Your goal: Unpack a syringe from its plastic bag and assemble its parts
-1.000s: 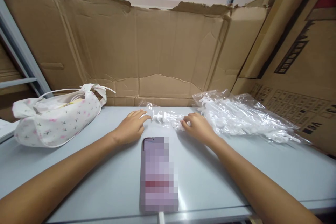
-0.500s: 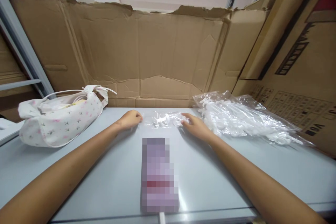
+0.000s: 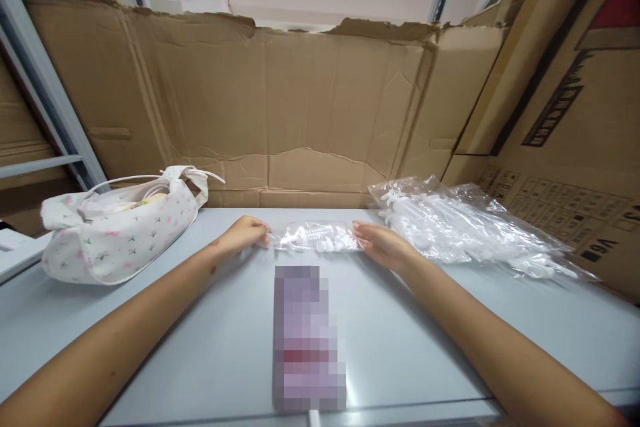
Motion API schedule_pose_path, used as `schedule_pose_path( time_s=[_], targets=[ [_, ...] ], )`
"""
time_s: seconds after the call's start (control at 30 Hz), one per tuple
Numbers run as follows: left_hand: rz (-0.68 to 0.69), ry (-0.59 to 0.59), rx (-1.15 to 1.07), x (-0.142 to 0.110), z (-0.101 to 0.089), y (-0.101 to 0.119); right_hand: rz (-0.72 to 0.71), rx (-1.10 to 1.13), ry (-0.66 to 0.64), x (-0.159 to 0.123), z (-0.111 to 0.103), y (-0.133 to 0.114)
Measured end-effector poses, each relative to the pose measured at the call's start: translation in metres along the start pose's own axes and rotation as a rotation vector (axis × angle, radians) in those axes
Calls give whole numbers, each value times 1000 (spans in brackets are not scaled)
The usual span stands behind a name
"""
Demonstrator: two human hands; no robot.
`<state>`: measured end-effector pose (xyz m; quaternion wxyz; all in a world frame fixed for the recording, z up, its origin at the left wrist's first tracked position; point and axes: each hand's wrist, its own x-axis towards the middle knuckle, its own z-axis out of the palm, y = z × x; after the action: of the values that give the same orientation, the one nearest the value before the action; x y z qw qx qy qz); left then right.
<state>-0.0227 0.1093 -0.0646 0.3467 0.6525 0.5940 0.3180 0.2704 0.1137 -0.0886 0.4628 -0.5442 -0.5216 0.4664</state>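
Left hand (image 3: 245, 232): pinched packet's (image 3: 317, 236) left end.
Right hand (image 3: 384, 244): touched right end straight-fingered, grip unclear.
Phone (image 3: 307, 340): lay just before packet.
Pile (image 3: 450, 223): crowded right hand.
Pouch (image 3: 125, 233): stood left.

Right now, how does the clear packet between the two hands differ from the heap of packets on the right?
The clear packet lies low and flat; the heap of packets rises higher and spreads wider. The clear packet lies between the left hand and right hand; the heap lies beyond the right hand. Both show shiny clear plastic with white parts inside.
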Motion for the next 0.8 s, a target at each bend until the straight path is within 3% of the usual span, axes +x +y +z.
schedule_pose_path(
  time_s=[0.33,0.57,0.67,0.8],
  targets=[
    [34,2,-91,-7,-7,-1,-17,290,-71,-13,2,-5],
    [22,80,-309,-8,-6,1,61,487,50,-9,4,0],
    [15,28,-462,-9,-7,1,71,459,43,-6,5,4],
    [49,-126,-597,-12,-7,2,73,394,-38,-8,8,5]
  ],
)
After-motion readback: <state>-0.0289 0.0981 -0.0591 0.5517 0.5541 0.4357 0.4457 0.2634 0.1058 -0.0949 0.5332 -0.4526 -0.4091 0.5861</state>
